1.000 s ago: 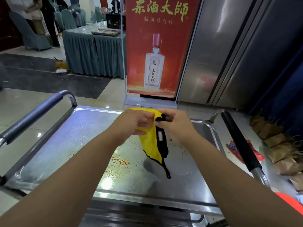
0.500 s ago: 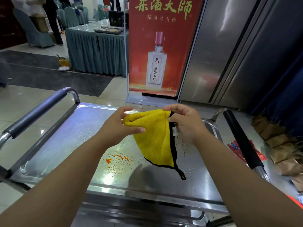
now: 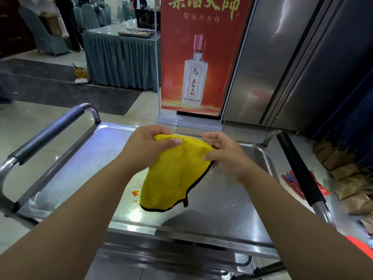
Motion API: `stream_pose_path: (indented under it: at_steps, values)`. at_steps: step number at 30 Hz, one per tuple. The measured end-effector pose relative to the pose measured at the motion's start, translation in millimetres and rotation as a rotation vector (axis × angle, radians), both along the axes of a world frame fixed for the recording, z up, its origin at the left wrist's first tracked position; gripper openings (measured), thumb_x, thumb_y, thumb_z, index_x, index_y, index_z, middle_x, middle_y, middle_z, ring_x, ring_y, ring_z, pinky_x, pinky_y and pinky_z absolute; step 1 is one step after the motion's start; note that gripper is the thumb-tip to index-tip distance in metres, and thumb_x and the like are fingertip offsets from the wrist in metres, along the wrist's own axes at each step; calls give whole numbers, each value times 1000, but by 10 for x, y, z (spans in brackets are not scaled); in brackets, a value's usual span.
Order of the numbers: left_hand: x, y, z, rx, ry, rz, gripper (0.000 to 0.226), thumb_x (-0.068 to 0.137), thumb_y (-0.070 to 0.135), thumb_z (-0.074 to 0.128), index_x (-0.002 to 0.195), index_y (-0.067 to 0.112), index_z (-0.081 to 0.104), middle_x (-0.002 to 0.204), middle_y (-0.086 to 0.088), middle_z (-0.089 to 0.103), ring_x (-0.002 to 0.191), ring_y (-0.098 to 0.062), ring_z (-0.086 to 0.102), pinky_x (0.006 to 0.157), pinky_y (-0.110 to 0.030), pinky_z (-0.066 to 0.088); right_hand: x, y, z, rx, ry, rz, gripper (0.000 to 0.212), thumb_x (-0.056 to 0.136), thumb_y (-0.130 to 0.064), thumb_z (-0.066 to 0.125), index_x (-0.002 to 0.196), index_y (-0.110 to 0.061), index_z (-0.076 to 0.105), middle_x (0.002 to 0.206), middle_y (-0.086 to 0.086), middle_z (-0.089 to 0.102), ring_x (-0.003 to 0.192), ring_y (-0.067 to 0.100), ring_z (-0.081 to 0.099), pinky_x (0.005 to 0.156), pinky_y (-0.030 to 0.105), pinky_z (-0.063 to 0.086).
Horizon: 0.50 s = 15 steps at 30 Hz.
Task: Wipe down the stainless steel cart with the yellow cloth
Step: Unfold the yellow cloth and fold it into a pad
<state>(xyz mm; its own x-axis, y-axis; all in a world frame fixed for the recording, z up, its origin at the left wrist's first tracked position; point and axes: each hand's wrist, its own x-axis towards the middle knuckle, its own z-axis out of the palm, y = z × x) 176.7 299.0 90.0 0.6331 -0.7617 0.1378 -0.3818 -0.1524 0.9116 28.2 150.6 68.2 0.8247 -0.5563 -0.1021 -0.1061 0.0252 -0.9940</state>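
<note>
A yellow cloth [image 3: 173, 178] with black edging hangs folded above the stainless steel cart [image 3: 84, 170]. My left hand [image 3: 147, 150] grips its upper left corner, thumb across the top fold. My right hand [image 3: 226, 154] pinches the upper right corner. The cloth's lower edge dangles just over the cart's top tray, which carries water droplets and orange sauce stains [image 3: 135, 193] beside the cloth's left edge. Part of the stained area is hidden behind the cloth.
Cart handles stand on both sides: a grey one [image 3: 46, 134] at left, a black one [image 3: 298, 168] at right. A red bottle banner [image 3: 197, 57] and steel cabinet doors [image 3: 292, 67] stand behind. Brown paper bags [image 3: 351, 178] and a red wrapper [image 3: 296, 178] lie on the floor at right.
The bunched cloth has been spread out between my hands into a wider folded sheet, and it now hangs lower and wider over the tray. My hands have moved apart.
</note>
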Motion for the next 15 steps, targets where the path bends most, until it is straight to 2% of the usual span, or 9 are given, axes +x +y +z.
stream_pose_path:
  at_steps: [2,3,5,7,9,13,15]
  values:
    - [-14,13,31,0,-12,-10,9,76,34,72,79,27,67,81,7,64,70,-2,59,58,-17,48,-7,27,-1,-176,120,61,53,70,-1,79,114,-19,55,113,6,62,99,20,62,79,30,52]
    - [-16,20,42,-4,-12,-11,8,76,34,72,78,29,66,79,9,63,68,0,59,56,-14,47,-4,46,1,-291,190,66,51,68,-10,83,113,-16,59,110,6,64,97,18,63,77,28,52]
    - [-7,36,55,-14,4,-1,8,77,32,72,76,32,64,77,13,62,65,4,58,51,-9,44,8,84,21,-374,209,15,35,71,-18,82,101,-12,66,98,11,68,85,18,63,70,28,49]
    - [20,58,42,-40,44,13,9,74,33,73,77,32,64,80,13,62,70,0,58,53,-12,44,-5,97,47,-266,127,-17,19,77,-18,77,92,-15,66,89,4,68,82,16,63,69,26,48]
    - [51,83,-4,-69,83,27,19,68,37,74,83,30,65,88,10,62,78,-4,58,57,-17,45,-23,91,71,-171,63,-1,15,79,-16,75,90,-17,65,86,-2,68,84,16,65,72,26,49]
    - [109,148,-143,-96,199,45,61,48,51,84,102,29,64,101,5,60,92,-17,60,70,-29,52,-33,124,119,-2,-33,-4,13,81,-12,71,93,-13,66,88,0,72,83,17,70,70,27,56]
    - [107,184,-206,-105,277,38,73,43,54,83,109,30,61,109,0,60,98,-21,60,81,-38,54,-25,159,133,56,-70,-19,16,79,-13,71,95,-13,68,93,2,74,87,20,71,75,31,58]
